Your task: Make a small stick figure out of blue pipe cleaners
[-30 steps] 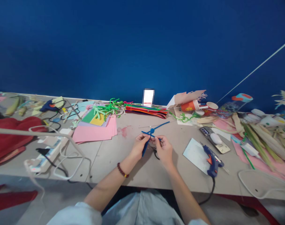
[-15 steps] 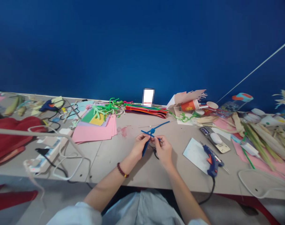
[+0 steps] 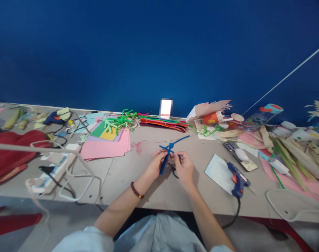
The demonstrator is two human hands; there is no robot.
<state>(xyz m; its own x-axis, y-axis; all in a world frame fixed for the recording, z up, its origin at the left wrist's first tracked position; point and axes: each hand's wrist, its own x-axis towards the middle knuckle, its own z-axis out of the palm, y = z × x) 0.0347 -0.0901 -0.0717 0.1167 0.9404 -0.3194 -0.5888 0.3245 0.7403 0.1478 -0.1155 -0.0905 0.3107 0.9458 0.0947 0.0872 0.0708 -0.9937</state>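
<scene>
A blue pipe cleaner shape (image 3: 168, 153) is held up over the table, with a knot where its long stems cross. My left hand (image 3: 156, 163) grips its lower stem, and my right hand (image 3: 184, 168) pinches a short blue end at the crossing. Below my hands, a small black loop, perhaps a scissor handle (image 3: 173, 173), lies partly hidden by my right hand. The table (image 3: 122, 182) is a pale grey-beige top, and my forearms rest over its front edge. A red bead bracelet (image 3: 135, 190) circles my left wrist.
Pink and coloured paper sheets (image 3: 104, 143) with green pipe cleaners lie to the left. A blue glue gun (image 3: 237, 179), its cord over the front edge, sits right of my hands. Beyond are a phone (image 3: 231, 147), dried corn husks (image 3: 293, 161), and a power strip (image 3: 56, 171).
The blue pipe cleaner shape has turned slightly in my fingers, and my hands have drawn a little closer together at the crossing. The items on the table have not moved.
</scene>
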